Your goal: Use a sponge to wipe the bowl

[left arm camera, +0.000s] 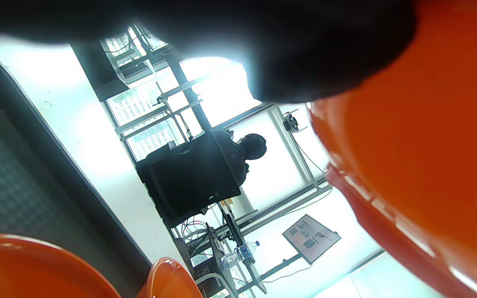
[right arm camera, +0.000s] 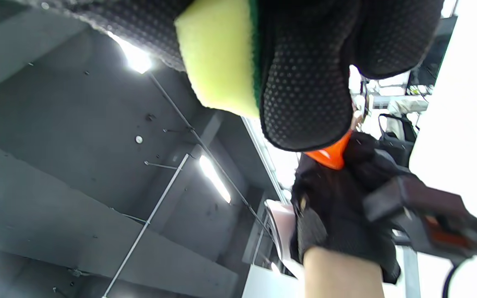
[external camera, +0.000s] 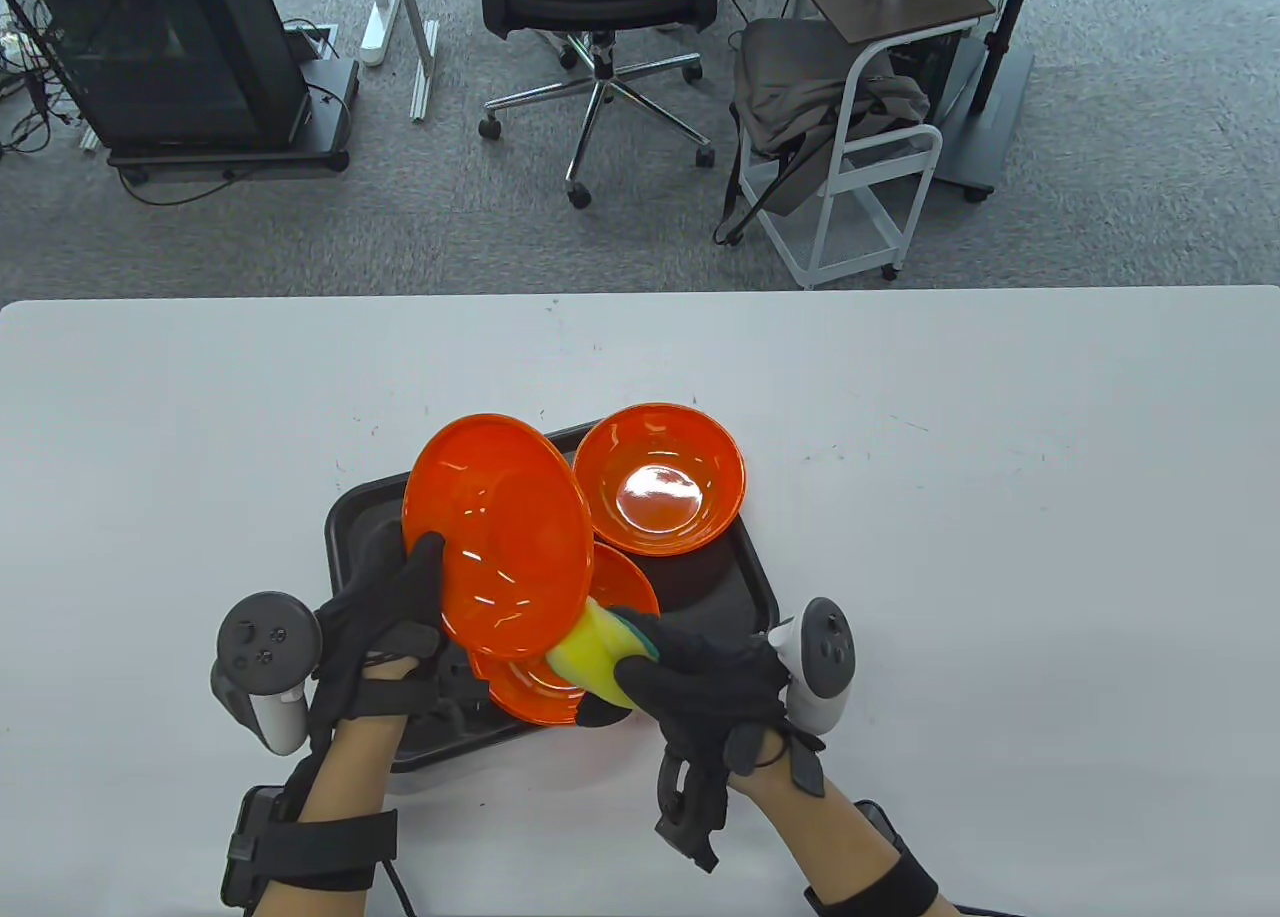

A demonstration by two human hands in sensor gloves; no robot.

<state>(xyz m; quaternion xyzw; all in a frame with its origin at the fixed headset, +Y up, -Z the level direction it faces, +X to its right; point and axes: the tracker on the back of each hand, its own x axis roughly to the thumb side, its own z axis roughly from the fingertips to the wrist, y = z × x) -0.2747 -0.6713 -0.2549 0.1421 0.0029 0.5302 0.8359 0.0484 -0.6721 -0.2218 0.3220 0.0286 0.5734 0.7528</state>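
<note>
Sponge meets tilted bowl

Gripped in the right hand [external camera: 700, 672], the sponge [external camera: 590, 657] touches the lower edge of the raised bowl [external camera: 497, 534]. Left hand [external camera: 385, 607] grips its left rim above the tray [external camera: 745, 567]; the hollow faces right, toward the sponge.

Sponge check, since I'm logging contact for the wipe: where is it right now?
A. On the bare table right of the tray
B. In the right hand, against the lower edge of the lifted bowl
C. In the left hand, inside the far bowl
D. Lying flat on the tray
B: the right hand grips the sponge against the lower edge of the tilted bowl, which the left hand holds.
</note>
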